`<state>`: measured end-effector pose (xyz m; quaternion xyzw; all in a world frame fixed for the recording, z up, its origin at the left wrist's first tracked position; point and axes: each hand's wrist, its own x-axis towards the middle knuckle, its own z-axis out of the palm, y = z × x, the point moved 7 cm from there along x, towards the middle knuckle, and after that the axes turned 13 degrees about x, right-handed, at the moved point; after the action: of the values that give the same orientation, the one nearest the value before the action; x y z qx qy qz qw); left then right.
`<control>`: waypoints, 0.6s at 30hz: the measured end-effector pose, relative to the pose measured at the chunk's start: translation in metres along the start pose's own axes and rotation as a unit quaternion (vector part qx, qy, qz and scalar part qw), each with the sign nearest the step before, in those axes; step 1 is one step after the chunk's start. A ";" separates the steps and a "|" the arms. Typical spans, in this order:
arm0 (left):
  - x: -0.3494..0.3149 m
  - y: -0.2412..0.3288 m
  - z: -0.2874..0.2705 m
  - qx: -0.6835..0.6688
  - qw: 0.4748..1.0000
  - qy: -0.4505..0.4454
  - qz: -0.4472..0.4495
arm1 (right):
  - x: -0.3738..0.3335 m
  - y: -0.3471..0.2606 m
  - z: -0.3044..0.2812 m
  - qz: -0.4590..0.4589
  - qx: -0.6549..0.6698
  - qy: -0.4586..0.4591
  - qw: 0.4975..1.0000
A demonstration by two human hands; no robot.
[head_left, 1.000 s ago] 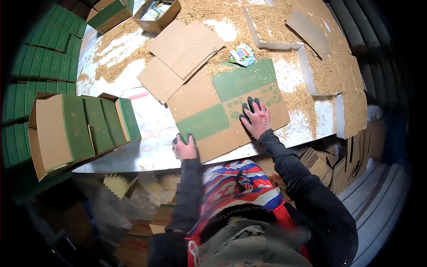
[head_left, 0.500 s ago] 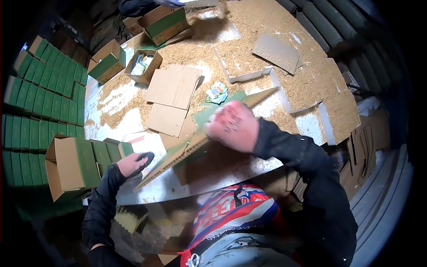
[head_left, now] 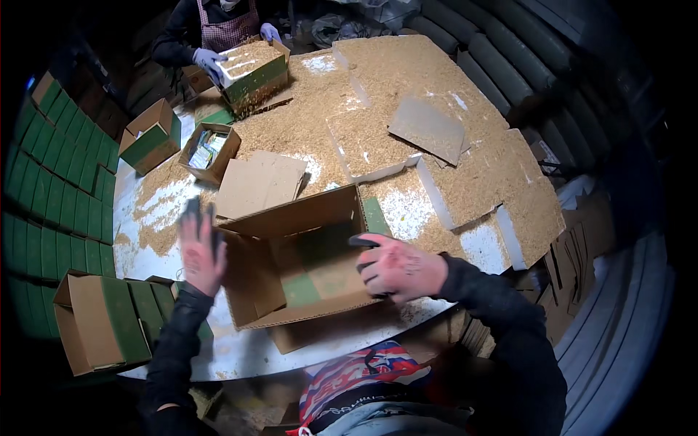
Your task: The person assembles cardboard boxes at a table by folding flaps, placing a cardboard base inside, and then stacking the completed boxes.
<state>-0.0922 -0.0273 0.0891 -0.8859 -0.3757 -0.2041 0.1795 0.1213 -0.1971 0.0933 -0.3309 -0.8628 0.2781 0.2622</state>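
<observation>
In front of me at the table's near edge is an open cardboard box (head_left: 320, 269), brown with green patches on its inner bottom. My left hand (head_left: 200, 254), in a pink and dark glove, is open beside the box's left wall, fingers pointing up. At the right wall, my right hand (head_left: 400, 269), gloved alike, has its fingers curled over the upper edge. Loose cardboard sheets (head_left: 259, 182) lie just behind the box.
Tan flakes (head_left: 385, 73) cover much of the white table (head_left: 222, 356). Across it, a co-worker's gloved hands (head_left: 209, 64) hold a flake-filled box (head_left: 254, 76). A box of packets (head_left: 211, 149) stands at left, near stacked green boxes (head_left: 54, 174). A grey sheet (head_left: 429, 129) lies at right.
The folded cardboard has been opened out into a box shape. My left hand has risen to its left side, and the right hand has moved to its right wall. The co-worker has come into view.
</observation>
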 end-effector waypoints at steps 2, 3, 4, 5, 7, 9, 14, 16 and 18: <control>0.024 0.099 -0.002 -0.258 0.944 -0.068 0.194 | 0.020 0.033 0.029 -0.007 0.061 -0.026 0.998; 0.010 0.137 0.022 -0.256 0.919 -0.074 0.289 | 0.007 0.066 0.062 0.127 0.090 -0.086 0.984; 0.015 0.183 0.042 -0.238 0.880 -0.109 0.396 | -0.022 0.103 0.096 0.273 0.117 -0.141 0.944; 0.007 0.192 0.069 -0.234 0.879 -0.130 0.395 | -0.007 0.084 0.079 0.224 0.173 -0.163 0.945; -0.015 0.192 0.123 -0.238 0.813 -0.426 0.318 | -0.064 0.087 0.049 0.154 0.352 0.049 0.922; -0.027 0.172 0.145 -0.225 0.824 -0.425 0.300 | -0.053 0.037 0.020 0.173 0.315 0.093 0.929; 0.066 0.166 0.083 -0.473 0.736 -0.430 0.225 | -0.087 0.098 0.043 0.383 0.142 0.365 0.836; 0.078 0.062 0.124 -0.635 0.738 -0.203 -0.101 | -0.070 0.103 0.041 0.384 0.136 0.438 0.801; 0.040 0.005 0.110 -0.668 0.692 -0.025 -0.271 | -0.074 0.099 0.040 0.424 0.164 0.463 0.761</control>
<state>-0.0379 0.0450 0.0141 -0.6367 -0.3681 -0.4186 -0.5327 0.1852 -0.2002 -0.0199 -0.7032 -0.3499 0.3111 0.5351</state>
